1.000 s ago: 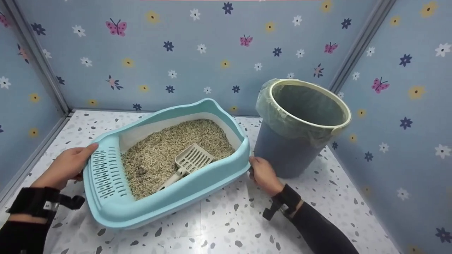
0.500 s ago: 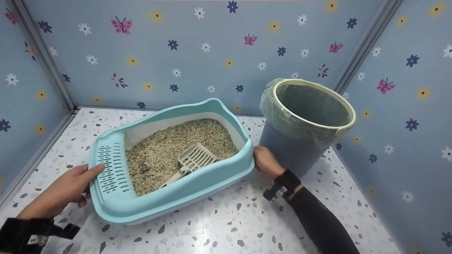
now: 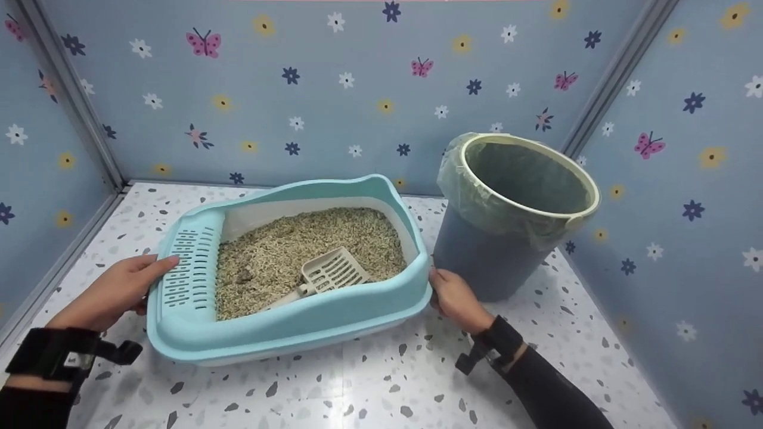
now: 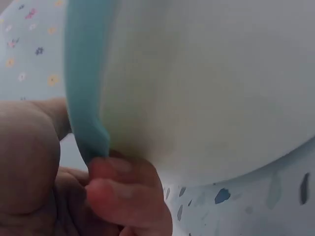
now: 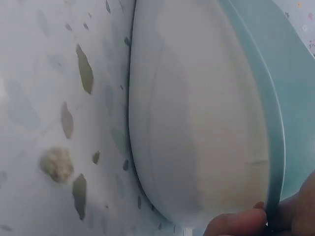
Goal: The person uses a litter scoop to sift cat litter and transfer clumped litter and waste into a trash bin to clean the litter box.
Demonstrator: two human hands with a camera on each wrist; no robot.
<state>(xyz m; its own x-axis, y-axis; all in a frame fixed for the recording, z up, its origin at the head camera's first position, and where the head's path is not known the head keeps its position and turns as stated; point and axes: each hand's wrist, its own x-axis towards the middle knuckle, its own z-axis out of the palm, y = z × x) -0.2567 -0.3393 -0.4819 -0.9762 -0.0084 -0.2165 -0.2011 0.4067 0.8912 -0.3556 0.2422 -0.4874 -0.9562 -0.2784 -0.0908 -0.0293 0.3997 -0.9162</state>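
Where the left hand (image 3: 116,292) grips, at far left, its thumb lies over the slotted end of a blue tray (image 3: 298,328) and its fingers curl beneath the rim, closed on it with little gap. The tray spans the space left of centre and appears to rest on a speckled floor (image 3: 381,396). It holds loose, grainy litter (image 3: 322,229), and on that lies a beige scoop (image 3: 335,271), handle pointing left. The tray looks like stiff, smooth plastic, probably weighty with litter; tilting would likely make the litter and scoop slide. Its overhanging lip at both short ends seems the best hold, kept level. At the tray's right end, the right hand (image 3: 459,301) pinches the rim, fingertips under the lip. Just beyond stands a dark bin (image 3: 477,256), lined with a thin, greenish bag (image 3: 468,182).
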